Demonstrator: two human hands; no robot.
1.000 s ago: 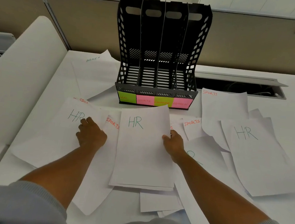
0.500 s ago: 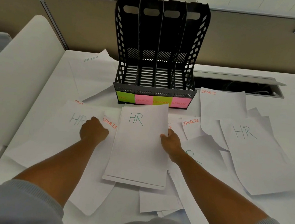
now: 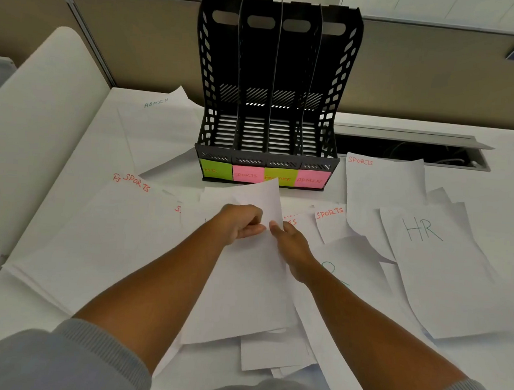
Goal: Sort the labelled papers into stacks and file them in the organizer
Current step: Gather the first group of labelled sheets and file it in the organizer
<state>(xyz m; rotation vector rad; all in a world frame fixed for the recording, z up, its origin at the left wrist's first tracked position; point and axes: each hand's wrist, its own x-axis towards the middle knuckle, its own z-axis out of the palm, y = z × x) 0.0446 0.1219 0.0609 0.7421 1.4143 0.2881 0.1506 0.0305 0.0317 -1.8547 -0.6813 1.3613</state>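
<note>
The black four-slot organizer (image 3: 274, 73) stands at the back of the desk. Sticky notes on its front read HR, SPORTS, FINANCE and ADMIN, and its slots look bare. In front of it, my left hand (image 3: 241, 224) and my right hand (image 3: 290, 243) meet at the top of the centre HR papers (image 3: 242, 286) and both pinch them. The top edge of these sheets curls up, and my hands hide their label. A SPORTS sheet (image 3: 107, 238) lies uncovered on the left. Another HR sheet (image 3: 434, 276) lies on the right.
More SPORTS sheets (image 3: 382, 189) lie right of the organizer, and an ADMIN sheet (image 3: 156, 125) lies at its left. Loose papers overlap under my arms. An open cable slot (image 3: 406, 151) runs behind the right-hand papers. A partition wall (image 3: 428, 73) closes the back.
My left hand has slid the left HR sheet rightwards onto the centre HR sheet, uncovering a SPORTS sheet. Both hands have come together at the top of the centre papers.
</note>
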